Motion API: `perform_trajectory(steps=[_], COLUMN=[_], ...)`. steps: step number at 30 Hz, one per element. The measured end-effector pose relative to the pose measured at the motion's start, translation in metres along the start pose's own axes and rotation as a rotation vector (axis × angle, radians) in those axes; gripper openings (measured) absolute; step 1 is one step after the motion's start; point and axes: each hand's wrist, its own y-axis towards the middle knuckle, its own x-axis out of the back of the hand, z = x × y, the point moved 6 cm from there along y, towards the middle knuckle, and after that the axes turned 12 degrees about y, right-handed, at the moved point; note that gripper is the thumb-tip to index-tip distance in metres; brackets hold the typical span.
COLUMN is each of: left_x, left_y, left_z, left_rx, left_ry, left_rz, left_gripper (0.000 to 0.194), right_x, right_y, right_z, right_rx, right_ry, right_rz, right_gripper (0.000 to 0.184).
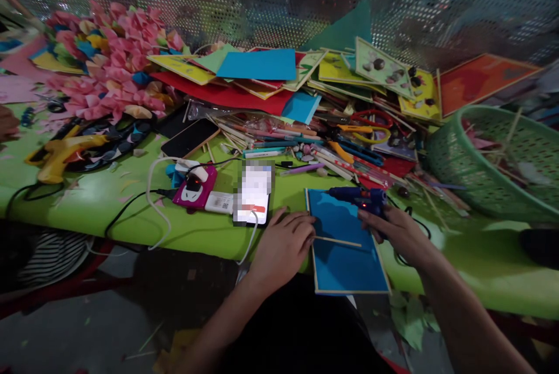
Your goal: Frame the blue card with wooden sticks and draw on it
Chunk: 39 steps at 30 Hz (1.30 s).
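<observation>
Grips glue gun (369, 199) in right hand (395, 231); in left hand (283, 240), pinches thin stick (338, 242), probably light, stiff, snappable, by its left end, a sensible hold, over blue card (345, 269).

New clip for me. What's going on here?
A person sits at a cluttered green table. Their right hand grips a dark blue glue gun, its nozzle over the far end of a blue sheet with pale strips along its edges. Their left hand holds a thin stick across that sheet. A lit phone lies left of it.
</observation>
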Motion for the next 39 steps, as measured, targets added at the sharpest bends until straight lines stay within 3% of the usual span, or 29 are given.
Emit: perform_trajectory(steps=[6,15,25,34,39], left_x=[0.001,0.002,-0.001,0.001,0.0], left_y=[0.0,0.0,0.0,0.001,0.0], left_z=[-0.001,-0.001,0.0,-0.001,-0.001], left_rx=[-0.008,-0.005,-0.017,-0.007,-0.009], left_ry=[-0.002,0.02,0.017,0.019,0.009], left_rz=[-0.003,0.001,0.004,0.007,0.01], left_gripper=[0.011,0.01,0.01,0.01,0.011], right_x=[0.012,-0.001,0.029,0.003,0.011], right_y=[-0.005,-0.001,-0.012,-0.003,-0.006], right_z=[-0.007,0.001,-0.013,-0.003,-0.006], right_rx=[-0.017,0.028,0.0,0.038,0.006], right_ry=[-0.023,-0.009,-0.102,-0.023,-0.059], right_rz=[-0.047,-0.005,-0.089,-0.006,-0.054], right_gripper=[0.057,0.057,0.059,0.056,0.054])
